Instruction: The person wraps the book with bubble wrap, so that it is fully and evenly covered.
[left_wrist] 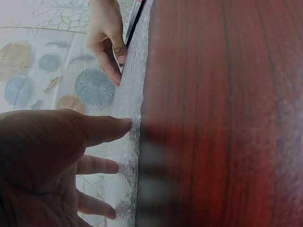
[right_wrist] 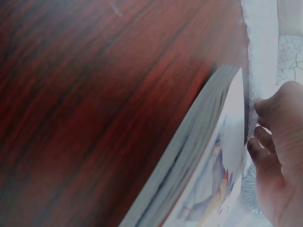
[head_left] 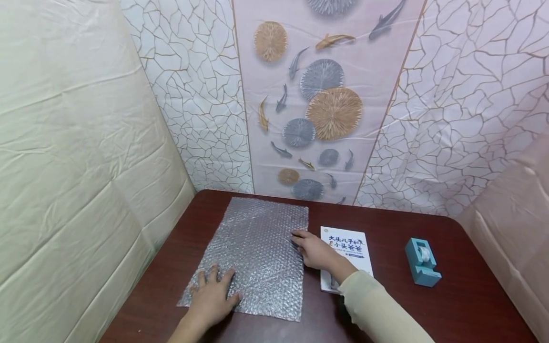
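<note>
A sheet of clear bubble wrap (head_left: 261,238) lies flat on the dark red wooden table. My left hand (head_left: 211,297) rests on its near left part with the fingers spread, as the left wrist view (left_wrist: 52,151) also shows. At the sheet's right edge, my right hand (head_left: 319,252) touches the wrap with thumb and fingertips, its fingers loosely bent. Under the right forearm lies a white paperback book (head_left: 345,245) with blue lettering, partly covered by the wrist. The right wrist view shows the book's page edges (right_wrist: 189,146) close to that hand.
A teal tape dispenser (head_left: 422,267) with a roll of clear tape stands to the right of the book. The table (head_left: 394,305) meets a patterned cloth wall (head_left: 300,95) at the back, with pale quilted cloth (head_left: 86,166) on the left side.
</note>
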{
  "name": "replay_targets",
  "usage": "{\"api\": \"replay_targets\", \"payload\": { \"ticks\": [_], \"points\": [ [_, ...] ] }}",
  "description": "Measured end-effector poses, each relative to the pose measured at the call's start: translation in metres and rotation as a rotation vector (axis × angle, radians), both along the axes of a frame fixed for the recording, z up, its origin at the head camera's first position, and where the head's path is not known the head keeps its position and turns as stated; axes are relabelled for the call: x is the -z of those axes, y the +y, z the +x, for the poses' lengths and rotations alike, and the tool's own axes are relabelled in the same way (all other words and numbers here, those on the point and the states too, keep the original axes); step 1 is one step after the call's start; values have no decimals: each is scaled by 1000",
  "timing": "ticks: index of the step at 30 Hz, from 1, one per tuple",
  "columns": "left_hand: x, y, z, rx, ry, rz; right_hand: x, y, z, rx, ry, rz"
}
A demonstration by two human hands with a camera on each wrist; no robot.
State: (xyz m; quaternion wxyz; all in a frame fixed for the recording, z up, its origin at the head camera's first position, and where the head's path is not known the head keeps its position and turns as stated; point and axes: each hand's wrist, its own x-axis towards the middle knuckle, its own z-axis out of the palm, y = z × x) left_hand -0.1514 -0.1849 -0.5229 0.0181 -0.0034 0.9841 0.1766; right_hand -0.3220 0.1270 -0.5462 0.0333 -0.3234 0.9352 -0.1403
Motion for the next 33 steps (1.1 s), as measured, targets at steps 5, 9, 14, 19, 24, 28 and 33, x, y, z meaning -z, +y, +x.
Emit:
{"api": "replay_targets", "payload": {
  "ticks": [5,9,14,19,24,28,33],
  "points": [
    [2,1,-1,-15,3,-9,-2,0,0,-16,-5,-9],
    [5,1,-2,-22,-1,-16,-1,2,1,-30,-4,-24],
    [7,-2,-3,-30,-16,-11,1,4,3,-60,18,-51],
    [8,-5,-3,-34,-5,-13,0,4,8,-75,39,-51],
    [7,-7,-3,-32,2,-15,0,4,12,-76,56,-37],
    [7,-9,-4,-33,2,-18,-1,3,16,-94,86,-41],
    [7,-11,-6,-47,-19,-20,-3,2,20,-104,97,-48]
  ]
}}
